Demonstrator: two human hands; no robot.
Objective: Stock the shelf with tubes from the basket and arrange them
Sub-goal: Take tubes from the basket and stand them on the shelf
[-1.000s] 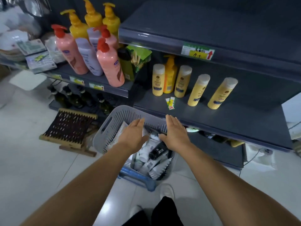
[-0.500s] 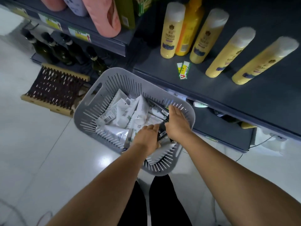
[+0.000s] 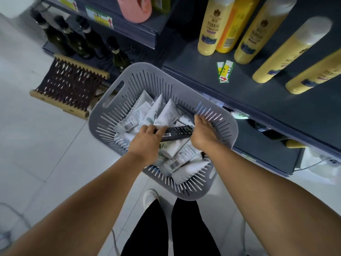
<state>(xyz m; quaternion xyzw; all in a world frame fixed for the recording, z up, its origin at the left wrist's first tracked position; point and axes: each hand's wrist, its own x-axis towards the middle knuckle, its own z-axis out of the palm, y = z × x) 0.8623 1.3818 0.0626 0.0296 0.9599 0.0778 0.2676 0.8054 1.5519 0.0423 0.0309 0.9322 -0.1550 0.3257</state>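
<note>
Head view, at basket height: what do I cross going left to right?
Wooden rack → basket handle side → left hand → black tube → right hand → lower shelf.

Shop: price-tagged shelf (image 3: 203, 74), rows of lotion bottles (image 3: 209, 28).

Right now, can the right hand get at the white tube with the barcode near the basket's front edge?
Probably yes. The right hand is inside the basket, beside the black tube; the white barcode tube lies uncovered on the pile, below that wrist, so pulling back a little should reach it.
</note>
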